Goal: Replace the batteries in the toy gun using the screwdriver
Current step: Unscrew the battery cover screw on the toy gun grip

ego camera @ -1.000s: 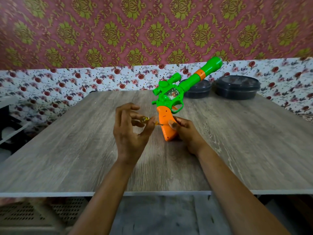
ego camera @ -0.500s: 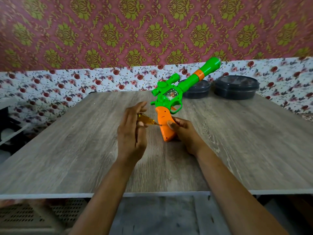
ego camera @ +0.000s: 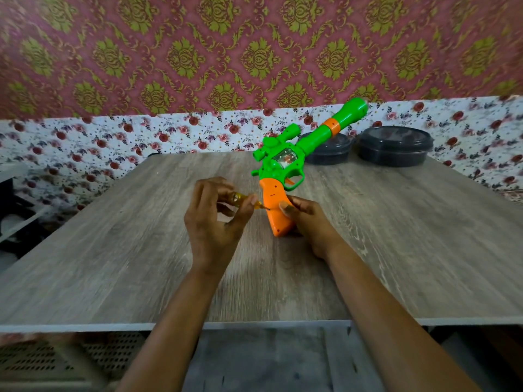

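A green toy gun [ego camera: 285,158] with an orange grip stands on its grip's base on the wooden table [ego camera: 113,250], barrel pointing up and to the right. My right hand [ego camera: 308,222] grips the orange grip from the right, thumb on its front face. My left hand [ego camera: 215,219] pinches a small screwdriver [ego camera: 243,200] with a clear yellow handle between thumb and fingers. Its tip meets the left side of the grip about halfway up. The screw itself is too small to make out.
Two dark round lidded containers [ego camera: 328,149] [ego camera: 394,145] sit at the table's far right edge, behind the gun's barrel. A floral-papered wall rises behind the table. The table's near edge runs across the lower part of the view.
My left fingers have shifted around the screwdriver handle, from straightened along it half a second ago to curled and pinching now. The gun and my right hand have hardly moved.
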Available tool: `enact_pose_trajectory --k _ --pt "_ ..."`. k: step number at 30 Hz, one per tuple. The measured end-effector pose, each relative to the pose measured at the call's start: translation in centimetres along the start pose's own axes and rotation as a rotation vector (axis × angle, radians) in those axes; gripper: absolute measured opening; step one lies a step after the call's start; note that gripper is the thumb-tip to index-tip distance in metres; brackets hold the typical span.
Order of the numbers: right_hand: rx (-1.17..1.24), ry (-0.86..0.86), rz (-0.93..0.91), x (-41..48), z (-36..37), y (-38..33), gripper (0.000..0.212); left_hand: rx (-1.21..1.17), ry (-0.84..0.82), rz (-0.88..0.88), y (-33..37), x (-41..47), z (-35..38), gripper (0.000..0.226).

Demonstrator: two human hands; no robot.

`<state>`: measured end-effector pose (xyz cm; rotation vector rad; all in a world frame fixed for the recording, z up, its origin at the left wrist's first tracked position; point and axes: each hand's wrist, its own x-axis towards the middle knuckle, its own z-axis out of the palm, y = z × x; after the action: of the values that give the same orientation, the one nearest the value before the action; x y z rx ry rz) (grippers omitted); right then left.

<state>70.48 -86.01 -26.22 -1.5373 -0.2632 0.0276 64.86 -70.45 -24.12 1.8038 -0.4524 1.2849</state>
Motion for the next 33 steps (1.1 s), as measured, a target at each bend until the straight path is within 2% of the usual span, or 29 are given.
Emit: enact_pose_trajectory --k 3,6,12,22,27,31,33 --pt "-0.003 0.002 0.011 0.0 -0.1 0.0 0.031 -0.048 -0.045 -0.039 0.4 -0.3 0.0 0.025" --pt "0.003 0.008 0.018 0.0 0.0 -0.1 0.030 0.007 -0.083 0.027 0.4 -0.2 -0.1 0.028" --pt "0.007 0.022 0.027 0.1 0.0 0.0 0.030 -0.019 -0.121 0.075 0.4 -0.2 0.0 0.045" --pt "-0.002 0.008 0.000 0.0 -0.3 0.3 0.024 0.023 -0.058 0.074 0.1 -0.2 -0.1 0.027" --pt "0.020 0.002 -0.002 0.2 -0.3 0.4 0.025 -0.023 0.006 0.004 0.0 -0.1 0.0 0.019" --pt "-0.010 0.047 0.009 0.3 0.0 0.4 0.029 -0.150 0.156 -0.192 -0.3 0.4 0.0 0.017" --pt "-0.028 0.065 0.003 0.2 0.1 0.3 0.031 -0.312 0.215 -0.324 -0.6 0.7 -0.2 0.008"
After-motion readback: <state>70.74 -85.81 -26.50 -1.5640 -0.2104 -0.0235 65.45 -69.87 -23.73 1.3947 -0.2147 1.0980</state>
